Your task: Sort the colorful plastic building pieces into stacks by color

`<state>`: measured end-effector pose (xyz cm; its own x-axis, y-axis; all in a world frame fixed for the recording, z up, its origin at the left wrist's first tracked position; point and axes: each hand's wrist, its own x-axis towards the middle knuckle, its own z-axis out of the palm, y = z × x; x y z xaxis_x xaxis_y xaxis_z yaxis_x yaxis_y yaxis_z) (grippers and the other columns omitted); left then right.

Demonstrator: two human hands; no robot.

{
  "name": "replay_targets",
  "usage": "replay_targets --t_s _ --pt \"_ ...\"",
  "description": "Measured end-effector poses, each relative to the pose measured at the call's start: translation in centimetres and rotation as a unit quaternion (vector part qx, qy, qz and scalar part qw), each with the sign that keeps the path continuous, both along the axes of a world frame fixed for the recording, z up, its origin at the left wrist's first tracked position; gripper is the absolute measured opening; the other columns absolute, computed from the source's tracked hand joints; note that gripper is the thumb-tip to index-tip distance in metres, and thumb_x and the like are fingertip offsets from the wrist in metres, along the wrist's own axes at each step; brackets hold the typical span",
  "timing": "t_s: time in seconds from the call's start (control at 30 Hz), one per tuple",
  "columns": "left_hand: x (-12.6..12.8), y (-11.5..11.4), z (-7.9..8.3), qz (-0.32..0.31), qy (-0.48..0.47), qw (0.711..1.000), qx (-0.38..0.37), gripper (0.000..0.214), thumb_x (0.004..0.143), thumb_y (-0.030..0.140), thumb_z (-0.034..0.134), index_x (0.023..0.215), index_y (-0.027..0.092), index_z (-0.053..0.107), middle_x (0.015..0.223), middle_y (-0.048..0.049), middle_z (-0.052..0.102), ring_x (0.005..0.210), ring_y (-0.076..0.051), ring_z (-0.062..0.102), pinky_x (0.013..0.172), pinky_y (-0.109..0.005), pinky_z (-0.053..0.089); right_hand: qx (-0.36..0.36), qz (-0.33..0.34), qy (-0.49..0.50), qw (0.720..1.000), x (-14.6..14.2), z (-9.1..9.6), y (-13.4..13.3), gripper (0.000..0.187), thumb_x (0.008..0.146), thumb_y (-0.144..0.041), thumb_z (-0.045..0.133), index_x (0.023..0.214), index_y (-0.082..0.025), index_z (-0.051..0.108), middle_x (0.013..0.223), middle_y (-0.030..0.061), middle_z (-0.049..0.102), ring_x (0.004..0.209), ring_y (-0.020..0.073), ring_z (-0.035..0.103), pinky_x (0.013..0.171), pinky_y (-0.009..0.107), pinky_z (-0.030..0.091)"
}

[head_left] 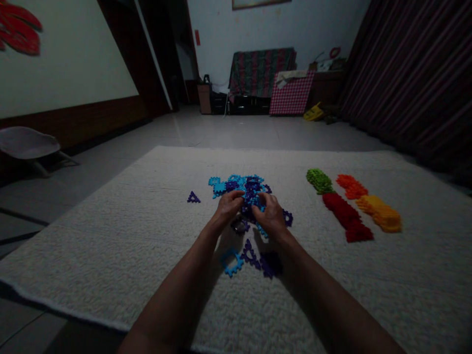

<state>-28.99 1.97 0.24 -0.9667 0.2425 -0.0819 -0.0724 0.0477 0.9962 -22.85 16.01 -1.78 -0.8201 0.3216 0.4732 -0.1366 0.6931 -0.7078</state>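
Light-blue and purple toothed plastic building pieces lie heaped in front of me on the mat. My left hand is at the heap's near left side, its fingers and thumb bent around pieces there. Facing it from the right, my right hand has curled fingers and thumb against a cluster of blue and purple pieces between both hands. Fingers hide part of what is gripped. Nearer to me lie a light-blue frame piece, a purple triangle piece and a dark purple piece. Another purple triangle lies off left.
Sorted pieces lie to the right in green, orange, red and yellow groups. The beige mat covers the tiled floor. A low chair stands left; a cloth-covered cabinet is at the back wall.
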Motion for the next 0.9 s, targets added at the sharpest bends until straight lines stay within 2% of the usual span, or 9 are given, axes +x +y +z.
replay_targets --t_s 0.07,0.13,0.27,0.33,0.43,0.57,0.67,0.8,0.9 --pt "0.4 -1.0 -0.2 0.010 0.045 0.999 -0.021 0.029 0.068 0.020 0.067 0.096 0.016 0.075 0.081 -0.0051 0.074 0.075 -0.017 0.065 0.072 -0.027 0.051 0.028 -0.005 0.028 0.999 1.0 0.2 0.8 0.038 0.075 -0.022 0.058 0.113 -0.017 0.061 0.110 0.0142 0.064 0.104 0.0279 0.061 0.093 0.044 0.050" --pt "1.4 -2.5 -0.6 -0.002 0.083 0.995 -0.058 0.026 0.069 0.023 0.068 0.093 0.017 0.076 0.082 -0.0054 0.074 0.076 -0.018 0.065 0.072 -0.027 0.051 0.055 0.029 0.018 0.998 3.1 0.1 1.2 0.032 0.079 -0.022 0.056 0.110 -0.018 0.062 0.108 0.0127 0.065 0.103 0.0265 0.062 0.091 0.041 0.050" --pt "4.2 -5.9 -1.0 -0.103 0.117 0.969 -0.191 0.040 0.067 0.035 0.076 0.103 0.019 0.076 0.080 -0.0039 0.071 0.073 -0.019 0.064 0.069 -0.029 0.049 0.122 0.156 -0.092 0.976 8.3 -0.4 0.5 0.029 0.083 -0.023 0.057 0.110 -0.018 0.063 0.102 0.0105 0.066 0.093 0.0239 0.063 0.084 0.038 0.052" --pt "5.7 -7.2 -0.7 -0.146 0.135 0.943 -0.268 0.055 0.060 0.040 0.082 0.112 0.022 0.073 0.087 -0.0040 0.070 0.080 -0.021 0.064 0.074 -0.030 0.049 0.164 0.185 -0.141 0.959 10.3 -0.5 -0.3 0.040 0.079 -0.026 0.064 0.119 -0.017 0.060 0.113 0.0136 0.064 0.101 0.0272 0.060 0.087 0.041 0.051" --pt "7.8 -7.9 0.2 -0.212 0.161 0.885 -0.382 0.069 0.057 0.040 0.084 0.123 0.024 0.067 0.102 -0.0061 0.066 0.093 -0.024 0.062 0.083 -0.032 0.049 0.217 0.175 -0.194 0.940 12.0 -0.5 -1.7 0.055 0.074 -0.027 0.071 0.127 -0.020 0.056 0.130 0.0160 0.058 0.116 0.0336 0.053 0.092 0.048 0.047" --pt "9.9 -7.2 1.1 -0.261 0.176 0.809 -0.497 0.053 0.066 0.034 0.078 0.116 0.020 0.066 0.114 -0.0112 0.060 0.108 -0.028 0.058 0.090 -0.034 0.047 0.244 0.124 -0.239 0.932 12.6 -0.8 -3.2 0.053 0.075 -0.025 0.072 0.126 -0.024 0.056 0.139 0.0157 0.054 0.123 0.0400 0.047 0.090 0.056 0.044" --pt "10.5 -6.5 1.2 -0.271 0.184 0.791 -0.517 0.038 0.073 0.028 0.071 0.108 0.017 0.066 0.115 -0.0125 0.059 0.108 -0.027 0.057 0.091 -0.033 0.046 0.249 0.086 -0.218 0.940 12.6 -1.3 -3.9 0.043 0.081 -0.020 0.067 0.122 -0.024 0.057 0.136 0.0137 0.056 0.121 0.0371 0.048 0.089 0.053 0.045" --pt "10.0 -5.9 1.5 -0.286 0.161 0.790 -0.518 0.037 0.073 0.024 0.071 0.108 0.017 0.066 0.113 -0.0111 0.060 0.106 -0.025 0.059 0.090 -0.030 0.046 0.266 0.065 -0.190 0.943 12.2 -1.3 -4.1 0.020 0.087 -0.016 0.058 0.106 -0.022 0.060 0.118 0.0103 0.063 0.108 0.0280 0.054 0.088 0.043 0.045" --pt "8.9 -5.5 1.9 -0.306 0.137 0.792 -0.510 0.036 0.074 0.023 0.071 0.109 0.019 0.066 0.110 -0.0084 0.063 0.104 -0.023 0.061 0.089 -0.029 0.046 0.268 0.075 -0.188 0.942 11.5 -1.1 -3.6 0.012 0.088 -0.016 0.055 0.097 -0.021 0.060 0.108 0.0087 0.063 0.100 0.0247 0.055 0.086 0.039 0.045"
